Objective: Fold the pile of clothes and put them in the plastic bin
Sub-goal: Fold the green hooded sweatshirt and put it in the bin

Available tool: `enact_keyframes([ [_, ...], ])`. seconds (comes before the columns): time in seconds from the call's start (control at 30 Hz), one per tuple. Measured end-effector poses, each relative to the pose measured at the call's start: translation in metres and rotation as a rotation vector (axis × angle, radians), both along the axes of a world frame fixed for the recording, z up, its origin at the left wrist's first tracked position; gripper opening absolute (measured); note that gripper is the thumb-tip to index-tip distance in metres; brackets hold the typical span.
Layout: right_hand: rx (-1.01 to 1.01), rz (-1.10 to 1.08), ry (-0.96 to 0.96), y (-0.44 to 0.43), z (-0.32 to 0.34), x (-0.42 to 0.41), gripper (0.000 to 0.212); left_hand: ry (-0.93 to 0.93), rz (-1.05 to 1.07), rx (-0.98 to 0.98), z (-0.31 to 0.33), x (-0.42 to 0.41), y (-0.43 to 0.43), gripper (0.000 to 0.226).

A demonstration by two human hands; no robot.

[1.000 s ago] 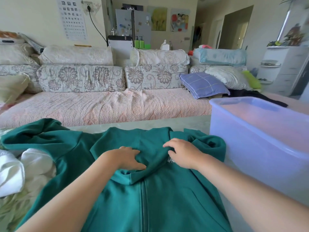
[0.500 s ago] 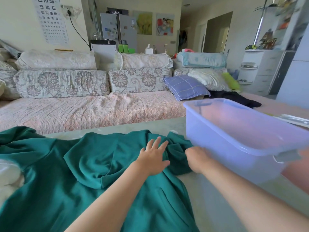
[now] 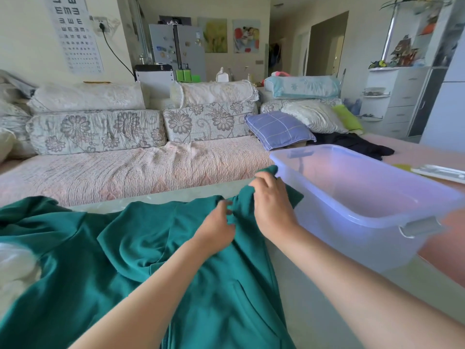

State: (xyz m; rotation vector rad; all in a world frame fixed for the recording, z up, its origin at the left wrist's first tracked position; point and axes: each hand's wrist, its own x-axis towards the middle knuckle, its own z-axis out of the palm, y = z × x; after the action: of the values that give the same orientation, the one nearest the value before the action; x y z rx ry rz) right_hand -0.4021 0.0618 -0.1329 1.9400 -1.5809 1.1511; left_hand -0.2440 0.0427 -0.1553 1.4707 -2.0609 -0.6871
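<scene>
Hoodie: we see a teal zip hoodie [image 3: 156, 248] spread front up on the pale table [image 3: 314, 298], just left of the clear plastic bin [image 3: 352, 238].
Right hand [image 3: 273, 205]: curled, gripping the raised sleeve end beside the bin's wall.
Left hand [image 3: 216, 229]: fingers bent, pinching the fabric next to it.

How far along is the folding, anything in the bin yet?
Done: nothing; the plastic bin looks empty. In hand: the green zip hoodie lies unfolded on the table, with the left hand and right hand gripping its bunched edge beside the bin. Left: fold it, fold the white clothes at the left edge, and bin everything.
</scene>
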Motion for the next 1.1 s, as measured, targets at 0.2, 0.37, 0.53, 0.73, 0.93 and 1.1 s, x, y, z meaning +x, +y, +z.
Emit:
enact_keyframes([
  [0.2, 0.42, 0.461, 0.206, 0.011, 0.005, 0.075, 0.041, 0.283, 0.299, -0.05, 0.039, 0.062, -0.005, 0.042],
  [0.37, 0.936, 0.669, -0.161, 0.023, -0.004, 0.124, 0.051, 0.155, 0.296, 0.045, 0.021, 0.124, -0.001, 0.038],
  [0.53, 0.64, 0.389, -0.311, 0.01, 0.001, 0.116, 0.041, -0.112, 0.004, 0.14, -0.005, 0.148, 0.018, 0.043],
  [0.73, 1.048, -0.026, 0.017, 0.003, -0.009, 0.072, 0.072, -0.238, -0.012, 0.118, -0.013, 0.149, 0.011, 0.039],
  [0.93, 0.958, -0.001, -0.133, -0.008, -0.02, 0.053, 0.006, -0.024, 0.054, 0.007, -0.002, 0.125, -0.002, 0.048],
  [1.1, 0.707, 0.099, -0.203, -0.012, -0.017, 0.073, 0.021, -0.028, 0.044, 0.098, -0.006, 0.114, -0.001, 0.062],
])
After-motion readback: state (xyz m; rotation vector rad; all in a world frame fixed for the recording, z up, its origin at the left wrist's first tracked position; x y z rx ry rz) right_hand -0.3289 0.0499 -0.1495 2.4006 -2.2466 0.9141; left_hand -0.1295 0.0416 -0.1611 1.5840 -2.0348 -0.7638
